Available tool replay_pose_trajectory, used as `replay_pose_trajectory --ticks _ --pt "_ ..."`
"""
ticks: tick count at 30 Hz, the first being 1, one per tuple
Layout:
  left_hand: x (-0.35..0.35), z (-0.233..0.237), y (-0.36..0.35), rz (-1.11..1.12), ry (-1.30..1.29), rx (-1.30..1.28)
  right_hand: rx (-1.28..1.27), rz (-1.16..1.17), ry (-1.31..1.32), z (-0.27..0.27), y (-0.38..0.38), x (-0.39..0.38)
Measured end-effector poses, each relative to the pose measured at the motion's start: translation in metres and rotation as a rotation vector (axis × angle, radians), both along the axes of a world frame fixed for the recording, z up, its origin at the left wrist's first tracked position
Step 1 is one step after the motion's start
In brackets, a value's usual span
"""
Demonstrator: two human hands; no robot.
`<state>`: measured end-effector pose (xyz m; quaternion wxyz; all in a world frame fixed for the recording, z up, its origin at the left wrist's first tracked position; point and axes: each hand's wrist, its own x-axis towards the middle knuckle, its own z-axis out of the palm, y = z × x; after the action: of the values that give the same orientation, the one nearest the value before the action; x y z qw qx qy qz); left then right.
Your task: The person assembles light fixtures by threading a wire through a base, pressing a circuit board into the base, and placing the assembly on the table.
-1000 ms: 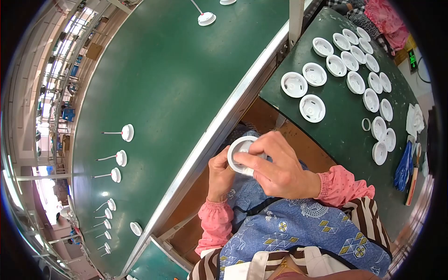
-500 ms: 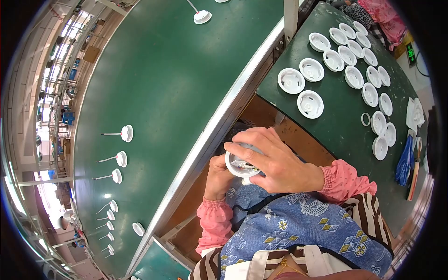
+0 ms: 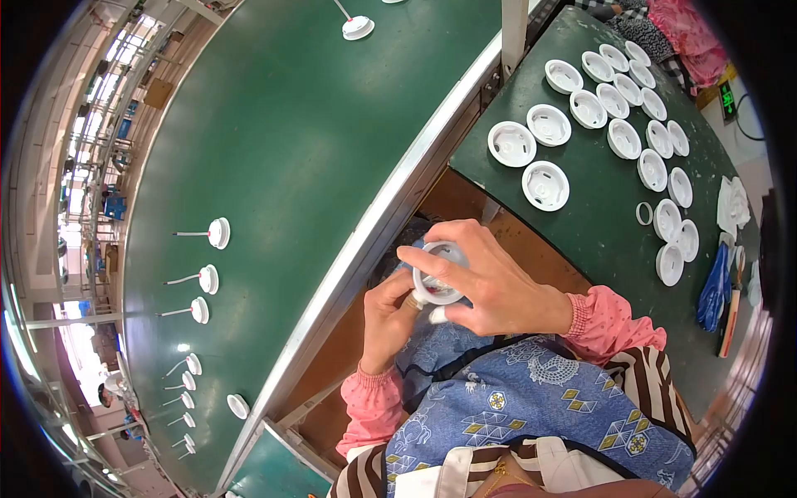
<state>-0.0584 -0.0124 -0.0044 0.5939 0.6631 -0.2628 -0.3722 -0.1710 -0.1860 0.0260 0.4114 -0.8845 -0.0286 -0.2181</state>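
Observation:
Both hands are holding a small round white housing (image 3: pixel 440 284) above my lap. Its open side faces up toward me, and small parts inside it show only in part. My right hand (image 3: pixel 502 286) is closed over its right side, with the forefinger lying across the top. A white covering is on the right thumb tip. From the lower left, my left hand (image 3: pixel 388 322) grips the rim with thumb and fingers. The left fingertips are partly hidden behind the housing.
On the green bench at right are several white round cups (image 3: pixel 546 186), a loose white ring (image 3: pixel 644 213), a blue-wrapped tool (image 3: pixel 712 286) and an orange-handled tool (image 3: pixel 730 324). Several white discs with wires (image 3: pixel 219 233) lie on the green conveyor (image 3: pixel 282 166), bordered by a metal rail (image 3: pixel 374 214).
The housing has turned and tilted in my hands, so its inside shows differently. My left hand has shifted slightly downward along its edge. The whole view has moved a little.

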Motion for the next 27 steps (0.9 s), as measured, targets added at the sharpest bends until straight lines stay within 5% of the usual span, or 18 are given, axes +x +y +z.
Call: replay_pose_trajectory --ticks 11,21,27 --pt "-0.026 0.015 -0.005 -0.131 -0.12 -0.022 0.375 -0.012 0.0 -0.033 -0.005 -0.008" --pt "-0.024 0.014 0.01 -0.046 0.239 -0.091 0.759 0.016 0.255 -0.03 0.005 0.002" --pt "-0.009 -0.009 0.01 -0.059 -0.095 -0.141 0.733 0.053 0.284 -0.037 0.011 0.002"
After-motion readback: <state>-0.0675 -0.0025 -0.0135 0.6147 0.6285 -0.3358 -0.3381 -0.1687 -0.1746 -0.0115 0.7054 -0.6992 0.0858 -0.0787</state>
